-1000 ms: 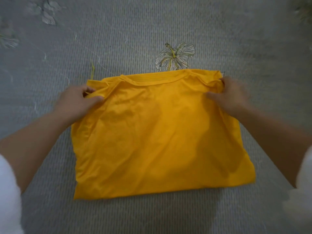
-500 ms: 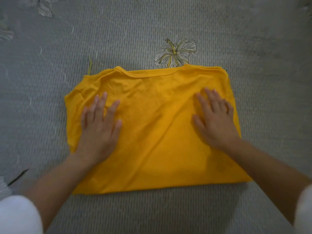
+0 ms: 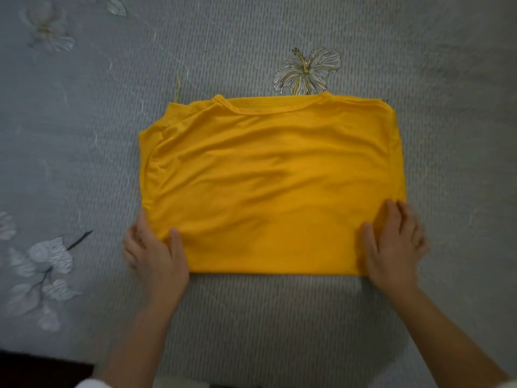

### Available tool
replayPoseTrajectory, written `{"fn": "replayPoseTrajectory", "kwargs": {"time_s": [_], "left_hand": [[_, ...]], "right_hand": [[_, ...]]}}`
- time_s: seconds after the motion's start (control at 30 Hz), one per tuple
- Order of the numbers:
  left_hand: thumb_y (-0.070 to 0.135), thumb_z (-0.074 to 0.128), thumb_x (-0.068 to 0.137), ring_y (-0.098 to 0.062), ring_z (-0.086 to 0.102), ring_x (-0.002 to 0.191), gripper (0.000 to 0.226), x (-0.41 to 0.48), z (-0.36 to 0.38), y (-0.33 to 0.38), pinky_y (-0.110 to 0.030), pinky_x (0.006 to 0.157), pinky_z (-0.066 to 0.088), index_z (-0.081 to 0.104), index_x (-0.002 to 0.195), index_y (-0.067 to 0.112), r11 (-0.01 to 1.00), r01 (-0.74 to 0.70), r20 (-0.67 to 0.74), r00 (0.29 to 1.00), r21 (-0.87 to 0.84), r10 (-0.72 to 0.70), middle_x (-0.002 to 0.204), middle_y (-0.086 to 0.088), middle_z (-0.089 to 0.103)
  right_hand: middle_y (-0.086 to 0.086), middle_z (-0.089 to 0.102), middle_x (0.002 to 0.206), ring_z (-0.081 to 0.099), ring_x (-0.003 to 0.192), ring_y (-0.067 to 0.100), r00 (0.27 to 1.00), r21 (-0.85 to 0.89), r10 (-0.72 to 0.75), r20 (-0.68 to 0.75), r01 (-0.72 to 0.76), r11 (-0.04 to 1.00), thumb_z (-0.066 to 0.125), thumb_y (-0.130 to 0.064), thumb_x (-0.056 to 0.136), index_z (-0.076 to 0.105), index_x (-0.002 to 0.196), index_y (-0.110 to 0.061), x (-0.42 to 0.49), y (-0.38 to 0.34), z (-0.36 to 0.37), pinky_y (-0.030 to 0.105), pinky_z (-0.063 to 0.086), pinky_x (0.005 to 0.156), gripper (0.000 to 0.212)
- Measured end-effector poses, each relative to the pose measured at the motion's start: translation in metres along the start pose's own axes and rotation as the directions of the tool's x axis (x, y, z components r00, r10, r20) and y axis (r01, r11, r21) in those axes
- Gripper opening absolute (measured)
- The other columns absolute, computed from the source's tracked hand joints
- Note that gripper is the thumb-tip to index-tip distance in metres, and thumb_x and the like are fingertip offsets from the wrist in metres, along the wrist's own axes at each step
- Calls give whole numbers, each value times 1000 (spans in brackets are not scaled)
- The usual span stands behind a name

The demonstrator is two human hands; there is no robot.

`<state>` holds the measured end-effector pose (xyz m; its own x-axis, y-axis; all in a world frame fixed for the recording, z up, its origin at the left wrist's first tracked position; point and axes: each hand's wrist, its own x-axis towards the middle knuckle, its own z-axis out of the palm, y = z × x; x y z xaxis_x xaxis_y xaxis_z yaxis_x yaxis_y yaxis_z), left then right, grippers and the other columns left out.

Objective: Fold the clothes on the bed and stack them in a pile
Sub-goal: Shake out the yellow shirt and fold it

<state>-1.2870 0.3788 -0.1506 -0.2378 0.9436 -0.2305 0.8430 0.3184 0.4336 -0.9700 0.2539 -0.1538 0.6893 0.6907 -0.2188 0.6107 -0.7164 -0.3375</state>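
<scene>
Folding looks half done: the yellow shirt lies mid-frame on the bed, your left grip pinches its lower left corner, your right grip covers the lower right, hold unclear, and no pile shows yet.

The bed in front of you wears a grey cover with fine ribbed stripes, printed with pale flowers: one flower sits just beyond the far edge of the yellow shirt, others are scattered to your left. The shirt lies flat on the cover, folded to a rough rectangle, its neckline at the far side and a straight fold facing you. A thin yellowish strand shows on the cover by its far left corner. Your left hand meets the near left corner, thumb on top; your right hand covers the near right corner.
</scene>
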Motion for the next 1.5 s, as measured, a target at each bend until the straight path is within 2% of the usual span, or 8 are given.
{"fn": "replayPoseTrajectory", "kwargs": {"time_s": [0.27,0.43,0.67,0.8,0.9,1.03,1.1,1.5], "left_hand": [[32,48,99,-28,58,92,36,-37,-7,-6,-39,74,50,56,117,2,789,383,83,915,-481,-394,107,-14,60],[15,52,98,-16,58,82,13,-18,-19,-19,-20,55,52,53,109,8,379,489,201,782,-786,-590,97,-7,59],[-3,56,87,-25,56,112,39,-18,-22,-32,-26,88,46,50,126,2,644,421,-71,801,-639,-594,126,-19,55],[10,55,75,-41,33,125,57,-52,-10,-2,-42,101,28,46,129,-1,973,119,-276,946,-198,-171,136,-28,37],[18,58,73,-39,36,124,55,-107,24,37,-44,103,29,53,125,0,966,-223,29,973,-135,228,137,-25,39],[36,74,66,-36,45,130,76,-189,74,83,-54,103,40,52,134,9,616,-776,460,503,-132,732,143,-17,45],[47,67,63,-28,41,136,87,-209,90,101,-49,107,38,46,141,14,407,-911,608,288,-63,739,148,-11,41],[16,14,101,-48,51,119,51,-222,113,171,-53,77,55,35,143,37,109,-962,836,273,252,476,138,-31,44]], "right_hand": [[25,38,134,32,127,40,848,289,520,-102,-475,831,59,-21,89,51,117,2,-30,16,-4,52,24,103,38],[15,52,79,48,75,24,861,549,508,2,-426,719,59,-13,81,59,81,-2,-19,34,-21,34,34,65,11],[12,55,66,50,60,20,859,447,260,441,-462,766,59,15,77,56,79,-4,-38,58,-45,31,39,54,19],[13,61,73,56,68,22,892,497,259,370,-426,756,59,5,82,59,84,-10,-32,62,-51,33,45,64,16],[11,65,80,60,73,20,912,518,294,286,-405,753,60,-6,85,60,80,-17,-9,52,-50,33,48,67,12],[14,68,86,64,72,21,889,607,316,331,-457,651,56,-15,90,61,87,-9,33,32,-49,31,51,63,8],[15,68,88,65,72,22,891,591,278,360,-448,671,61,-20,89,62,91,-7,53,23,-50,31,52,61,14],[13,64,108,60,86,22,895,464,201,397,-385,798,75,-26,79,62,109,-5,117,-44,-52,39,52,75,39]]}}
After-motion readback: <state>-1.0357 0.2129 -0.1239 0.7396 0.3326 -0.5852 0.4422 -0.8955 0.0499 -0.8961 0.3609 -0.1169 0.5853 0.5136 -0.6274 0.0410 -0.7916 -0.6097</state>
